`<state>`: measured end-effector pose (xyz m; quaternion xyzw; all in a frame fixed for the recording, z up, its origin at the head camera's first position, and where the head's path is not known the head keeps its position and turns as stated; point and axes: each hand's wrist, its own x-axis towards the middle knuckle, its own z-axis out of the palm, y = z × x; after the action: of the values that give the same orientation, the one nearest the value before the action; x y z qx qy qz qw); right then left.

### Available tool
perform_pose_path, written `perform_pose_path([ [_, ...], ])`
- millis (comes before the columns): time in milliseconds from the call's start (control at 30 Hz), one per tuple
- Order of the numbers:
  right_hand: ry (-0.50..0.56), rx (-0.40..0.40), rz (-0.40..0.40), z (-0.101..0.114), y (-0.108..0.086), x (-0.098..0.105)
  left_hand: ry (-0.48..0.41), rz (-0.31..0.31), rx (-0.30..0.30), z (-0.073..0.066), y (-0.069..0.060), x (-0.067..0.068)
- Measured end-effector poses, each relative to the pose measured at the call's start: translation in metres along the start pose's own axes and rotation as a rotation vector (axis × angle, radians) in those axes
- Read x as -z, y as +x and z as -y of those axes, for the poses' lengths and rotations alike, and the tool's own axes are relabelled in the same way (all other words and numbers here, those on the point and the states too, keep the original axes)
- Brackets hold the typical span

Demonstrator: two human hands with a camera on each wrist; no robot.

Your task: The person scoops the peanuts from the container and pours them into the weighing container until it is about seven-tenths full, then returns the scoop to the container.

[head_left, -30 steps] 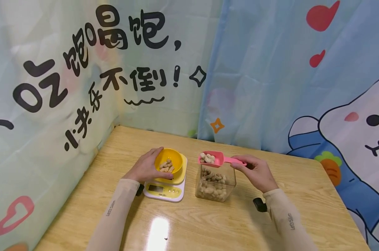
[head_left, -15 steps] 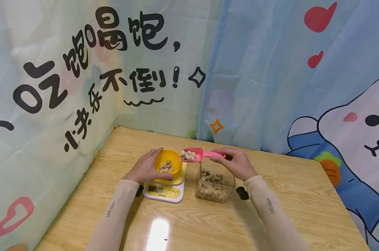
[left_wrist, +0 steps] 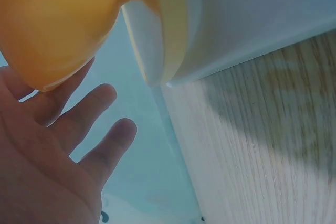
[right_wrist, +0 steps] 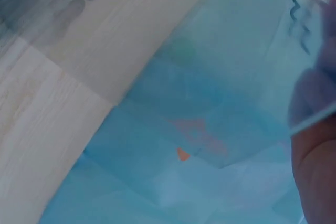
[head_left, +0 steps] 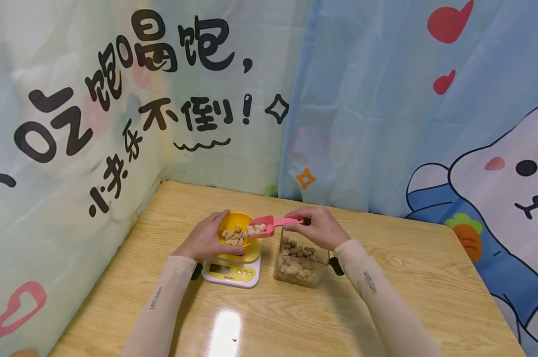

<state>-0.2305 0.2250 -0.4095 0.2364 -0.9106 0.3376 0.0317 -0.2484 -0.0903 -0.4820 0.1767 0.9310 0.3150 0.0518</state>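
Observation:
My left hand (head_left: 203, 238) holds the yellow bowl (head_left: 249, 245) between thumb and fingers, tilted above the yellow-and-white scale (head_left: 244, 280). Peanuts (head_left: 235, 238) lie in the bowl. In the left wrist view the bowl (left_wrist: 58, 24) rests against the fingers of my left hand (left_wrist: 58, 145). My right hand (head_left: 320, 228) pinches the handle of the pink scoop (head_left: 265, 224), whose mouth is at the bowl's right rim with peanuts (head_left: 256, 228) in it. At the right edge of the right wrist view, only part of my right hand (right_wrist: 317, 166) shows.
A clear square container (head_left: 297, 275) of peanuts stands on the wooden table (head_left: 269, 322), right of the scale and below my right hand. Printed curtains (head_left: 349, 124) rise behind the table and along its left side.
My right hand has carried the loaded pink scoop left, from above the clear container to the bowl's rim. More peanuts show in the bowl. My left hand has stayed around the bowl.

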Motion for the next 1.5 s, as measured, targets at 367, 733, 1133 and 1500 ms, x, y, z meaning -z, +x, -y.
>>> perform_pose_path([
  [367, -0.047, 0.022, 0.067, 0.007, 0.004, 0.003, -0.014, 0.005, -0.005, 0.001, -0.001, 0.001],
  [733, -0.048, 0.026, 0.052, 0.007, 0.000, 0.002, -0.018, -0.004, -0.018, 0.001, 0.000, -0.001],
  [1133, -0.001, 0.020, 0.018, 0.005, -0.008, 0.003, -0.020, -0.006, -0.028, 0.002, -0.001, -0.002],
  [1500, 0.048, -0.050, -0.131, -0.005, -0.044, 0.025, -0.031, -0.005, -0.017, 0.005, -0.001, -0.003],
])
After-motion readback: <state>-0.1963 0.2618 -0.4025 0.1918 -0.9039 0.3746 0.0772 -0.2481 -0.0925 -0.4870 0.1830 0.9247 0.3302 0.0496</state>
